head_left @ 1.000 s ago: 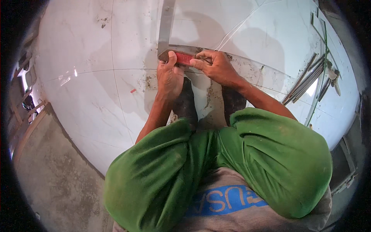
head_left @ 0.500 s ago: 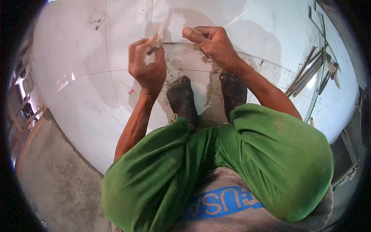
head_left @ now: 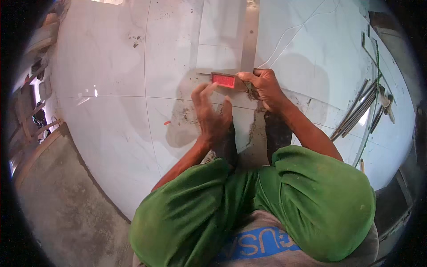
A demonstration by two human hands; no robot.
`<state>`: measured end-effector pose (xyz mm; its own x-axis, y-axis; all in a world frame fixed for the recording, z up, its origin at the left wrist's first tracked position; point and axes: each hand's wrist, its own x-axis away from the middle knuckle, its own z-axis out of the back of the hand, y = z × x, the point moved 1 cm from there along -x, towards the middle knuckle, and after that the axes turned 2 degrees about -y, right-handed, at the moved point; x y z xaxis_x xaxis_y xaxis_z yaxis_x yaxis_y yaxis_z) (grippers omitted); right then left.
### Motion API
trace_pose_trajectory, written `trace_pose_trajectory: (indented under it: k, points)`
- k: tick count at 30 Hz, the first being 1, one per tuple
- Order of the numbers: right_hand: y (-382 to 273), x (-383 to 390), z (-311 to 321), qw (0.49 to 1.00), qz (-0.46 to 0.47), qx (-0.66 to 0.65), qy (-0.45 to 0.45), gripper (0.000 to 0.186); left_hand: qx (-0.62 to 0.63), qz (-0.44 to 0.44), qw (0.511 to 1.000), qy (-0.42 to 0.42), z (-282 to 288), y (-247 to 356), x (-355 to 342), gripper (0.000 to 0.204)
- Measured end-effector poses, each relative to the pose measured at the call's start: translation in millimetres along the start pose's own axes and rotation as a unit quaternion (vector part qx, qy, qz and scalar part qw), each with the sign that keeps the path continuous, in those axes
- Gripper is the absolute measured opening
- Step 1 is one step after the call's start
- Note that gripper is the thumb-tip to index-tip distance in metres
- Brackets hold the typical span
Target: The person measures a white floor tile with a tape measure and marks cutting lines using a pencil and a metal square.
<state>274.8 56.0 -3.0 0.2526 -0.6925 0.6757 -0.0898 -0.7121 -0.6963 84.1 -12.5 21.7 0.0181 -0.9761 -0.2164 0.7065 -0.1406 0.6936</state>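
Square (head_left: 247,58), L-shaped w/ a red handle (head_left: 223,80), is sitting in front of us, approx. mid-scene, above the white tile floor (head_left: 111,129). Its flat metal blade (head_left: 250,38) is pointing to the far side, & the handle is pointing left. Our R hand (head_left: 269,89) is gripping it by the corner, thumb pressing near the handle's right end. Our L hand (head_left: 211,111) is hanging open just on the near side of the handle, fingers spreading & a bit blurred; we're not able to tell if the fingertips are touching it.

Two dark-covered feet (head_left: 279,133) are resting below the hands, btwn them & our green trousers (head_left: 324,196). Thin white cord (head_left: 284,38) is running far right of the R hand. Over on the right, a bundle of rods (head_left: 356,109) is lying beside a green strip (head_left: 370,120). Small red scrap (head_left: 167,123) is lying left of the L hand; rough grey concrete (head_left: 75,191) is showing near left.
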Motion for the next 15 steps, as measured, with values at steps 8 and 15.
trace_pose_trajectory:
  k: [8,15]
  points:
    - [5,-7,1,0.994,-0.047,0.012,-0.097,0.031,0.553,0.510,0.651,-0.096,-9,-28,5,0.023]
    - [22,29,57,0.989,0.058,0.042,0.131,0.032,0.570,0.474,0.672,-0.015,1,-63,-2,0.024]
